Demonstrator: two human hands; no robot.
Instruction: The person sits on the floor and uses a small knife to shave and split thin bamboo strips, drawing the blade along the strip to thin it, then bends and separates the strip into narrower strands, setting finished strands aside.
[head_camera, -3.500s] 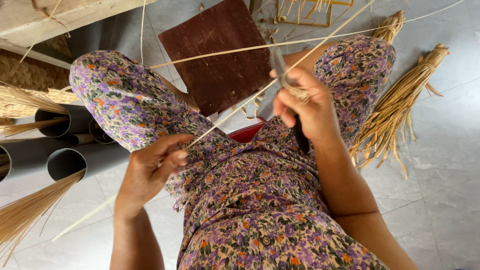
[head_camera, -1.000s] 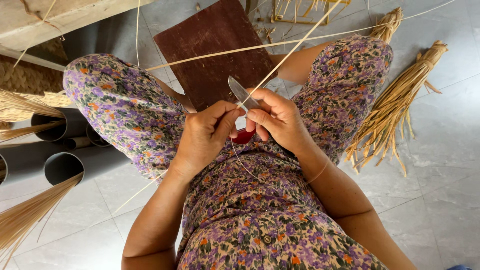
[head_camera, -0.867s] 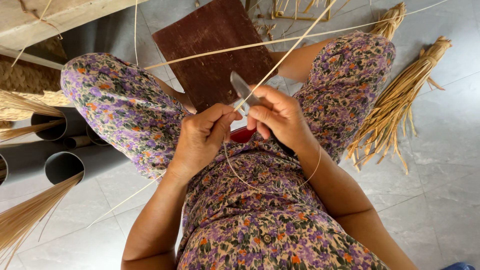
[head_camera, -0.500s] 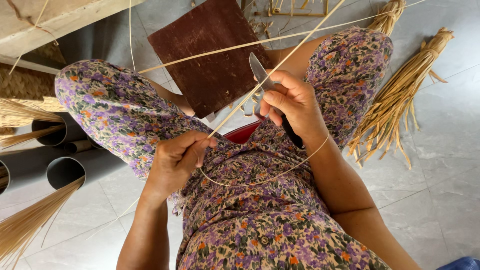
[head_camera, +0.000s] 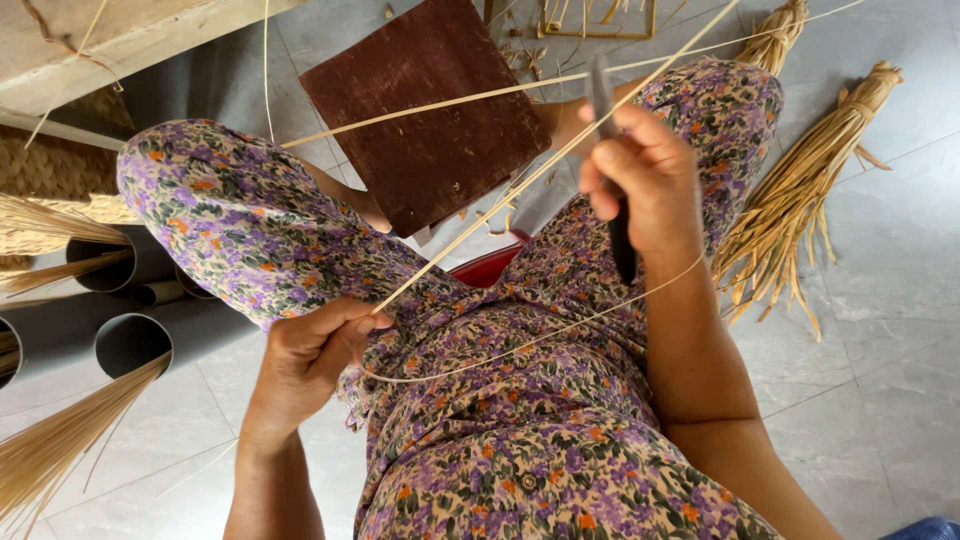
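I sit with my knees apart in a floral dress. My left hand (head_camera: 310, 352) pinches the near end of a long thin cane strip (head_camera: 520, 190) by my left thigh. The strip runs up and to the right, past my right hand (head_camera: 640, 175). That hand grips a dark-handled knife (head_camera: 612, 150), blade pointing away, held against the strip. A thin peeled sliver (head_camera: 520, 340) curls down from the knife across my lap back toward my left hand.
A dark brown board (head_camera: 430, 110) lies on the tiled floor between my knees. A bundle of dry straw (head_camera: 800, 200) lies to the right. Grey pipes (head_camera: 130, 340) holding cane stand at the left. A red object (head_camera: 490, 265) peeks out under my lap.
My hands, together at my lap a second ago, have drawn apart: the right hand slid the knife up along the strip, the left pulled back, and a sliver has peeled off.
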